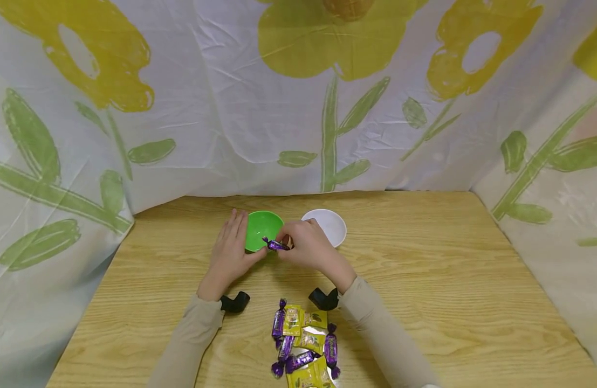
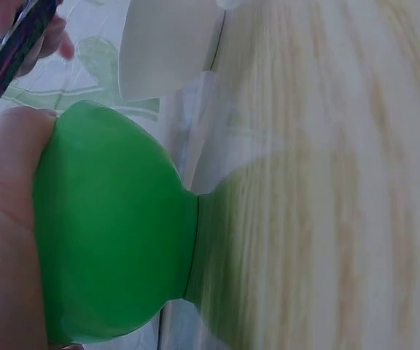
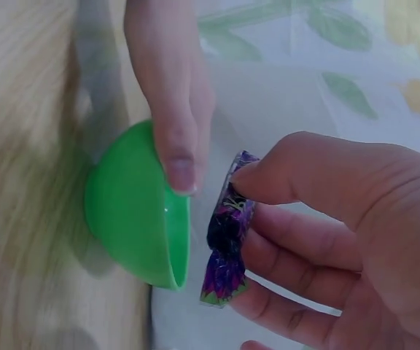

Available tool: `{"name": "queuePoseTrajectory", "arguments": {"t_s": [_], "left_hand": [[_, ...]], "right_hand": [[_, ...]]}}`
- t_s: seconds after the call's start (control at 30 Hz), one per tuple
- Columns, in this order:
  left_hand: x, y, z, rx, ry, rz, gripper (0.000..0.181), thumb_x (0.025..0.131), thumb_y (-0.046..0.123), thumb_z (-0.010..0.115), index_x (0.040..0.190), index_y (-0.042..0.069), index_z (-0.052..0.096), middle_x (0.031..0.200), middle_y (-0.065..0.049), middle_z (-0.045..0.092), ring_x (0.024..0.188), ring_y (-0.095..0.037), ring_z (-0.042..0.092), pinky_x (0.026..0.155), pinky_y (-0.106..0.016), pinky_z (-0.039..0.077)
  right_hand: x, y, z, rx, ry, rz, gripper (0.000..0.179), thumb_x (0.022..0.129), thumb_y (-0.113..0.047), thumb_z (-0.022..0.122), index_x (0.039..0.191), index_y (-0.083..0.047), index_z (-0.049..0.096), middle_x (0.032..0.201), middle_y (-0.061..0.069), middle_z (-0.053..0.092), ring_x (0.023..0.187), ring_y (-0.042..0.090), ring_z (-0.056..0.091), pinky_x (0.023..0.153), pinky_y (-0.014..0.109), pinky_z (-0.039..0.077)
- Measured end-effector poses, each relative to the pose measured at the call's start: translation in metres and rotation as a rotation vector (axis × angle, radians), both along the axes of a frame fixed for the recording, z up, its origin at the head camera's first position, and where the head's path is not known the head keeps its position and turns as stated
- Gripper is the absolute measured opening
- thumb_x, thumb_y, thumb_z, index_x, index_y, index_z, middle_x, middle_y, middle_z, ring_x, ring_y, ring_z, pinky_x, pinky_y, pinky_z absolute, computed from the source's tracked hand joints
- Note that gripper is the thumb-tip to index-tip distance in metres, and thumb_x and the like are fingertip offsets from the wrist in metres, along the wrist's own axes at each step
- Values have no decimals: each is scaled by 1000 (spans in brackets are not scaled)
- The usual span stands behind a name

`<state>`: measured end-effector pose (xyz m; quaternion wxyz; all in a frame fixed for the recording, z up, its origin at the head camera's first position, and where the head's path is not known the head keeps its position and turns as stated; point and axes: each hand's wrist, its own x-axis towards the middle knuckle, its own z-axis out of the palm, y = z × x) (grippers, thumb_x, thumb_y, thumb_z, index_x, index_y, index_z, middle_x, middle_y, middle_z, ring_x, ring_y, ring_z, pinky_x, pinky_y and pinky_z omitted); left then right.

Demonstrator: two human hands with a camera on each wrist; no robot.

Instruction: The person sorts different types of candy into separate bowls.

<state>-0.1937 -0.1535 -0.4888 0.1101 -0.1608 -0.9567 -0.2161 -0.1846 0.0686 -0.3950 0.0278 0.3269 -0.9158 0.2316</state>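
Note:
In the head view a green bowl point(image 1: 264, 226) stands upright on the table, with my left hand point(image 1: 228, 248) at its left side. The fingers of that hand lie straight along the bowl, and its thumb rests at the near rim. Over the near right part of the bowl, my right hand point(image 1: 305, 245) pinches a candy in a shiny purple twist wrapper point(image 1: 277, 245) between thumb and fingers. The right wrist view shows this purple candy point(image 3: 228, 226) held beside the bowl's opening. From the left wrist, the bowl's outer wall and foot point(image 2: 115, 226) show.
A white bowl point(image 1: 332, 229) stands right of the green one, partly behind my right hand. Several purple candies point(image 1: 330, 350) and yellow packets point(image 1: 310, 340) lie piled at the table's near edge. A flowered cloth point(image 1: 220, 108) hangs along the back and sides.

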Motion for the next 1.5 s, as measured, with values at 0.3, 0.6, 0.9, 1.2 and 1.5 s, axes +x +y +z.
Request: {"name": "queuePoseTrajectory", "arguments": {"t_s": [0.3, 0.6, 0.9, 1.2, 1.5], "left_hand": [[0, 0, 0, 6, 13, 4, 105, 88, 64, 60, 155, -7, 21, 159, -25, 23, 151, -33, 5, 122, -49, 8], [0, 0, 1, 5, 6, -1, 105, 89, 65, 60, 154, -7, 22, 159, -25, 24, 151, -34, 5, 122, -50, 8], [1, 2, 2, -7, 4, 2, 105, 89, 66, 59, 155, -7, 21, 159, -25, 24, 151, -33, 4, 122, -50, 7], [2, 4, 3, 1, 25, -6, 103, 89, 63, 62, 153, -8, 25, 158, -26, 26, 151, -34, 7, 122, -51, 9], [3, 1, 3, 12, 32, -6, 104, 88, 63, 63, 153, -8, 25, 157, -26, 28, 151, -35, 8, 121, -52, 11]], "right_hand": [[-32, -13, -5, -59, -3, -25, 15, 84, -22, 77, 96, -13, 76, 81, -6, 67, 74, 11, 61, 77, 36, 46], [-51, -30, -11, 49, 51, -40, 17, 84, -24, 76, 98, -14, 76, 91, -5, 65, 88, 13, 61, 93, 44, 42], [-62, -46, -22, 289, 119, -22, 8, 85, -20, 73, 93, -19, 76, 95, -6, 68, 92, 16, 59, 105, 49, 33], [-63, -55, -36, 418, 168, 13, 6, 84, -17, 77, 81, -18, 72, 94, -2, 69, 102, 20, 58, 106, 54, 31], [-62, -62, -38, 453, 153, 26, 6, 88, -20, 76, 82, -19, 74, 95, -4, 73, 112, 21, 57, 107, 55, 29]]}}
